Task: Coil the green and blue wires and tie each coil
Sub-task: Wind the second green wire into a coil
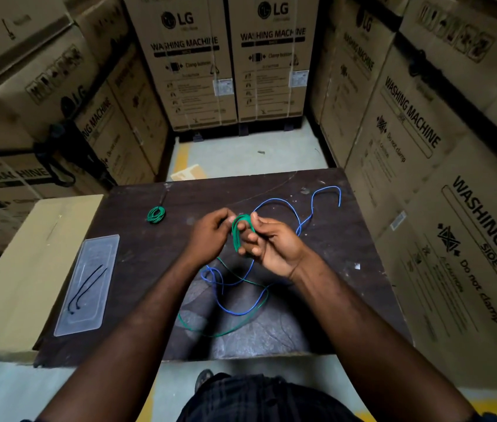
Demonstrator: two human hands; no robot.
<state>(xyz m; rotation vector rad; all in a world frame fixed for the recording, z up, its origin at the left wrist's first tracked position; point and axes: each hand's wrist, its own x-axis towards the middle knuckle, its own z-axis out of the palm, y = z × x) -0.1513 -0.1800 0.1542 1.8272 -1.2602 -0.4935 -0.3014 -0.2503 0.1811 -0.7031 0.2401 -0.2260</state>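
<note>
Stacked washing-machine cartons (pixel 198 65) ringing a dark table (pixel 347 239), a green wire coil (pixel 242 231) is held wound on the half-closed right hand (pixel 271 243), pinched by the left hand (pixel 210 236); remaining slack apparently needs winding before tying.

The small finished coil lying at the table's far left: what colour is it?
Green; the finished coil shows clearly in the head view.

Both hands — left (pixel 210 236), right (pixel 267 245) — grip green wire coil (pixel 239 231) above dark table (pixel 347 239); blue wire (pixel 283 205) loose.
</note>
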